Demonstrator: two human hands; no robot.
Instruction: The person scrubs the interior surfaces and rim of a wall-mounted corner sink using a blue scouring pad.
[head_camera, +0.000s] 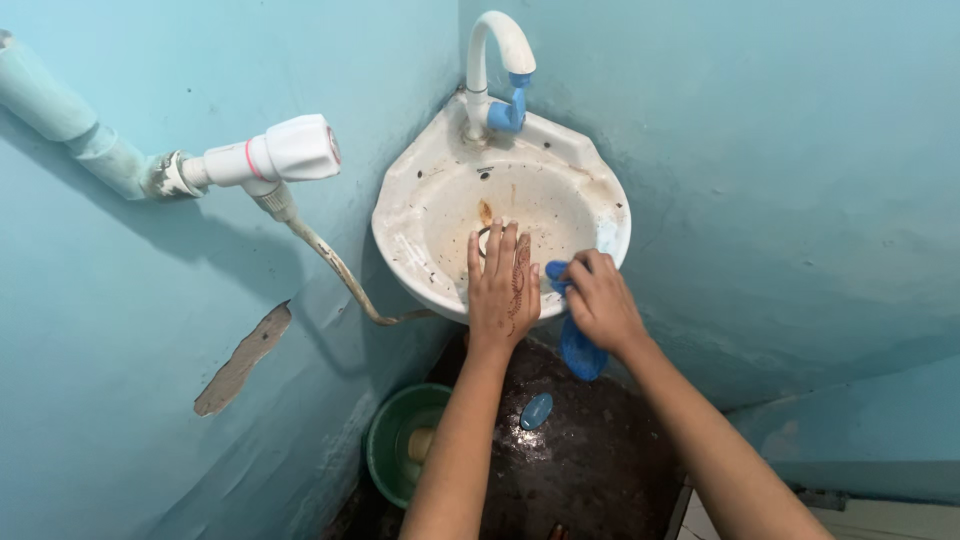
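A green bucket (395, 440) sat on the dark wet floor (600, 460), with something pale inside, and a small blue soap (536, 410) lay near it. Higher up, the left hand (503, 285) lay flat and empty over the dirty white corner sink's (420, 200) front rim. The right hand (600, 300) squeezed a blue brush (580, 345) at that rim. Both walls stood close.

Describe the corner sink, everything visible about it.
The sink is a small white corner basin, ceramic by the look of it, fixed where two blue walls meet. Its bowl is stained brown with dark specks, and a rusty streak runs toward the drain. A white curved tap with a blue handle stands on its back ledge. The left hand lies flat in the bowl over the drain; the right hand grips a blue brush at the front rim.
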